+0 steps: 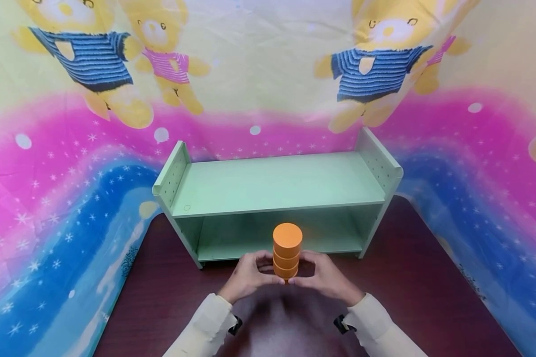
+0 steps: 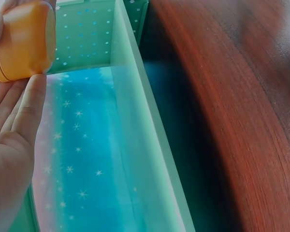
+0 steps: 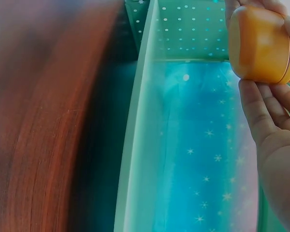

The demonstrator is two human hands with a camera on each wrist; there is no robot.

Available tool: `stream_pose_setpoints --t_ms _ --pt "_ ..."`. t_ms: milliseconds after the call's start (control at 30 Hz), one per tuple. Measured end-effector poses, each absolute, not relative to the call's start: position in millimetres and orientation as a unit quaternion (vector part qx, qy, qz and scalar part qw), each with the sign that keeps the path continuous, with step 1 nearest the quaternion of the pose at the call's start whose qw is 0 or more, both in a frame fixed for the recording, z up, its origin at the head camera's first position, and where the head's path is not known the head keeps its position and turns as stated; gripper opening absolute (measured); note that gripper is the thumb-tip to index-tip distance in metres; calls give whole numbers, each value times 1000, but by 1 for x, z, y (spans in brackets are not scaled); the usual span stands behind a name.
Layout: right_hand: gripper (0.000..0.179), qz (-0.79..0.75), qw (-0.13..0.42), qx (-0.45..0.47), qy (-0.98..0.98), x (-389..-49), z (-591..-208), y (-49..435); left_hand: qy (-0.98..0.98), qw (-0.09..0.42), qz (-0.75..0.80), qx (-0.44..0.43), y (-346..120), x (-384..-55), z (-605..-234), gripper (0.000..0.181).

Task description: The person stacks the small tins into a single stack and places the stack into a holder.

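An orange cylindrical container (image 1: pixel 288 243), ringed by grooves and flat on top, is held upright between both hands in front of the shelf. From the left side my left hand (image 1: pixel 250 275) grips it, its thumb at the near lower side and fingers along the far side. The right hand (image 1: pixel 323 277) mirrors this grip from the right. In the left wrist view, extended fingers (image 2: pixel 31 106) lie against the container (image 2: pixel 24 41). The right wrist view likewise has fingers (image 3: pixel 255 108) touching the container (image 3: pixel 261 43). Its lower end is partly hidden by the thumbs.
A pale green two-level shelf (image 1: pixel 272 183) with raised, perforated side panels stands just beyond the hands. Beneath it lies a dark red-brown wooden table (image 1: pixel 429 287). A printed cloth (image 1: pixel 259 64) with bears and snowflakes surrounds the back and sides.
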State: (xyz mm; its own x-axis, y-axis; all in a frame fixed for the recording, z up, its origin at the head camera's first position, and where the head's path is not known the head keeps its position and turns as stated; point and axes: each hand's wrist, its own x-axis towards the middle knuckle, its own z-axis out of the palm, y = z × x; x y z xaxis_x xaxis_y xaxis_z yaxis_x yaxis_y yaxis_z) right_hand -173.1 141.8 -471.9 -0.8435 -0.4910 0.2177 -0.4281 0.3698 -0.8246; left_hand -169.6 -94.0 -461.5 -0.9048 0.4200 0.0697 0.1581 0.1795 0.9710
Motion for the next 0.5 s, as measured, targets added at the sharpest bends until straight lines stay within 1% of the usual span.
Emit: stream_pose_setpoints --t_ms 400,500 --pt "55 -486 35 -273 830 -175 -463 141 760 102 611 196 -96 -173 -455 43" --pt "55 -496 44 -273 823 -176 -461 141 763 102 607 198 -97 -174 -452 43"
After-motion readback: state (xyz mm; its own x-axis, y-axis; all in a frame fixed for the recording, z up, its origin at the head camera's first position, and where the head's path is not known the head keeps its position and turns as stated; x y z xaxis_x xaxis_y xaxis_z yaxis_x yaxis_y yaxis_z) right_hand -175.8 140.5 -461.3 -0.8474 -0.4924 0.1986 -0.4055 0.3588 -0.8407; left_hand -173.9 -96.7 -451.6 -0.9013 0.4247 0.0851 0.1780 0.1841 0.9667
